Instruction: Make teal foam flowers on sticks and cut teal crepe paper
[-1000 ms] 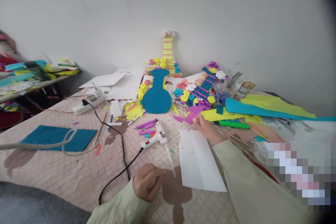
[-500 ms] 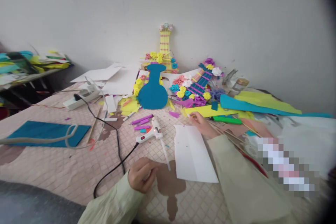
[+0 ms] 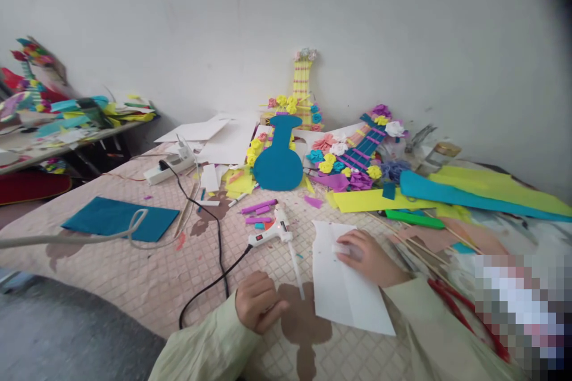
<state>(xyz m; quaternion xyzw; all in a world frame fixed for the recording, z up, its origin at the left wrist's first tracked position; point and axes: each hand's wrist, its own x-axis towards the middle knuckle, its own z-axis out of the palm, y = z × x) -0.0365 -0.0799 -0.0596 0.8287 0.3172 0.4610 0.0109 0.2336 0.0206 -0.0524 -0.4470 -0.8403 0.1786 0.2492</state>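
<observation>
My right hand [image 3: 369, 256] is over a sheet of white paper [image 3: 344, 297], its thumb and fingers closed on a small white piece [image 3: 342, 249] whose kind I cannot make out. My left hand [image 3: 260, 302] rests loosely curled on the tablecloth, with nothing visible in it. Between and beyond the hands lies a white hot glue gun [image 3: 272, 232], a glue stick [image 3: 297, 271] protruding from its back toward me. Farther back stands a blue guitar-shaped cutout [image 3: 277, 164], upright against other decorated pieces.
Purple strips [image 3: 258, 207] lie behind the glue gun. A white power strip [image 3: 168, 169] and blue sheet [image 3: 120, 218] are on the left. Guitars with paper flowers [image 3: 357, 152] lean at the back. Right: a green marker [image 3: 413, 218], thin sticks [image 3: 413, 244], red-handled scissors [image 3: 451, 306].
My right hand has come back from beside the yellow strip to over the white paper, with the small white piece. My left fingers have shifted slightly. The view has turned left.
</observation>
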